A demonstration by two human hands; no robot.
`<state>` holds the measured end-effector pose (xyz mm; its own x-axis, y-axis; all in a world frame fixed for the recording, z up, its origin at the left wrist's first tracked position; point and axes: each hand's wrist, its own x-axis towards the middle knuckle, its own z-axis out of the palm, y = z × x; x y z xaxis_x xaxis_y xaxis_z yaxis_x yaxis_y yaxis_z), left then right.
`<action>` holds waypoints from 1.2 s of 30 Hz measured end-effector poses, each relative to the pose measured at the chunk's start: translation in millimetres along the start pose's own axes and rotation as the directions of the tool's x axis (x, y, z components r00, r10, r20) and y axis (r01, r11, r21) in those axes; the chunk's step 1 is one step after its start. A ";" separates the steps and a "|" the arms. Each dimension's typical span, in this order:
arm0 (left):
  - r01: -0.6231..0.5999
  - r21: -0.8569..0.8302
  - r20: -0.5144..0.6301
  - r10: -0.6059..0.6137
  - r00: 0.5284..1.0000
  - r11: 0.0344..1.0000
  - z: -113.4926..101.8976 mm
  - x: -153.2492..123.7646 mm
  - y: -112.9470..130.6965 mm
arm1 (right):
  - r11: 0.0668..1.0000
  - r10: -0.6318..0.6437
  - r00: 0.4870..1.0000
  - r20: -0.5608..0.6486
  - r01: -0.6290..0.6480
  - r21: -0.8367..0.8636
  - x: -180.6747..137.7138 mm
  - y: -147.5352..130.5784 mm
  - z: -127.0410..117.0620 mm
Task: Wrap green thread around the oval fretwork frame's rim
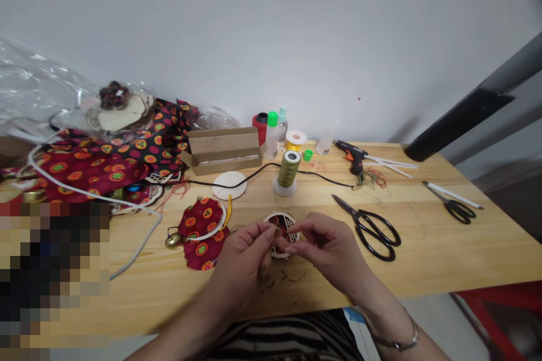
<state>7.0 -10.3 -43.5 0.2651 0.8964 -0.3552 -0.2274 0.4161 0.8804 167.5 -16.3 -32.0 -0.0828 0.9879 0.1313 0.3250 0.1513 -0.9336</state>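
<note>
Both hands meet over the front middle of the wooden table (444, 253). My left hand (244, 262) and my right hand (328, 245) pinch a small round white lattice piece (283, 222) with red patterned cloth on it. The fingers of both hands are closed on its near edge. To the left of the left hand lie round pieces of red patterned fabric (202, 229) with a small brass bell (173, 240) beside them. Black scissors (372, 228) lie open just right of my right hand.
An olive thread spool (288, 171), a white disc (229, 185), a cardboard box (223, 149), glue bottles (273, 132) and a glue gun (352, 156) with its black cord stand behind. More red fabric (105, 157) piles at left. Smaller scissors (455, 205) lie far right.
</note>
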 end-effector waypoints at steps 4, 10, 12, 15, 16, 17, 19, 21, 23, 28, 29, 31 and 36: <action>0.028 0.011 -0.019 -0.028 0.999 1.000 0.0 -0.9 -0.2 | 0.995 -0.093 0.996 0.018 0.093 -0.046 -0.1 -2.6 3.4; 0.044 0.031 -0.010 -0.044 0.999 0.999 0.7 -2.6 -1.3 | 0.981 -0.147 0.989 -0.001 0.146 -0.131 1.0 -4.5 2.4; 0.070 0.023 0.014 -0.070 0.997 0.997 1.1 -2.3 -1.8 | 0.975 -0.166 0.986 -0.009 0.162 -0.150 2.0 -3.5 0.9; 0.076 0.007 0.055 -0.077 0.996 0.997 1.7 -1.9 -1.3 | 0.974 -0.183 0.983 -0.006 0.181 -0.138 3.6 -1.6 -0.2; 0.068 0.011 0.061 -0.069 0.996 0.998 1.9 -1.8 -0.7 | 0.975 -0.184 0.983 -0.005 0.182 -0.124 4.1 -0.8 -0.1; 0.055 0.021 0.060 -0.056 0.997 0.998 2.0 -1.7 0.0 | 0.978 -0.183 0.983 -0.006 0.181 -0.107 4.7 0.3 0.3; 0.041 0.046 0.052 -0.043 0.998 0.998 2.0 -1.5 1.4 | 0.986 -0.157 0.988 -0.013 0.156 -0.059 5.8 3.2 1.5; 0.043 0.081 0.045 -0.047 0.998 0.996 1.5 -1.1 1.8 | 0.995 -0.096 0.995 -0.004 0.096 0.016 7.2 7.2 2.0; 0.045 0.097 0.058 -0.051 0.997 0.994 0.5 -0.7 1.1 | 0.994 -0.034 0.998 0.054 0.028 0.102 8.9 11.0 0.6; 0.054 0.133 0.129 -0.071 0.989 0.990 0.6 -1.9 0.1 | 0.983 -0.036 0.944 0.328 -0.026 0.181 13.6 11.4 -11.4; 0.053 0.147 0.145 -0.075 0.987 0.988 1.3 -2.4 1.1 | 0.983 -0.052 0.929 0.367 -0.017 0.182 14.3 10.3 -13.8; 0.058 0.160 0.172 -0.086 0.981 0.985 2.7 -3.5 3.9 | 0.979 -0.085 0.909 0.407 0.001 0.202 15.1 8.3 -17.0; 0.070 0.158 0.177 -0.098 0.979 0.985 3.4 -4.3 7.7 | 0.962 -0.082 0.937 0.341 -0.015 0.273 14.4 8.8 -15.6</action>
<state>7.3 -11.4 -34.1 0.4474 0.8104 -0.3782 -0.0572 0.4480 0.8922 183.9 -0.3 -33.1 -0.4254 0.9009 0.0860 0.0563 0.1212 -0.9910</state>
